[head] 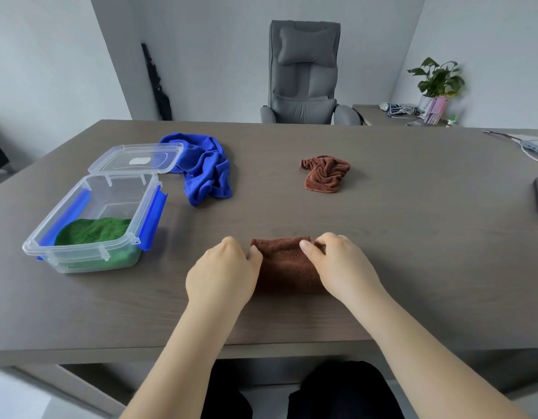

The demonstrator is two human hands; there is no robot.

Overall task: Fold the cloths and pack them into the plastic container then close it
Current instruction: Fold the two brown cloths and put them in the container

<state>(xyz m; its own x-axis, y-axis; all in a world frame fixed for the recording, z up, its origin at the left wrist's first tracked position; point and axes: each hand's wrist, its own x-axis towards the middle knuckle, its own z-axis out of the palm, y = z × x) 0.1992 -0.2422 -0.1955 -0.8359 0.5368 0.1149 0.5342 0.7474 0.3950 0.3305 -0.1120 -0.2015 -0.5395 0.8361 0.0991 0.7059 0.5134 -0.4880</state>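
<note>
Both hands, left hand (224, 272) and right hand (340, 264), are pinching the folded brown cloth (284, 264) lying between their fingers; container (80, 252) sitting leftward.

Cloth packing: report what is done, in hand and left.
Done: a folded green cloth lies in the open container. In hand: the left hand and right hand grip the folded brown cloth. Left: the blue cloth and crumpled brown cloth, then the lid.
</note>
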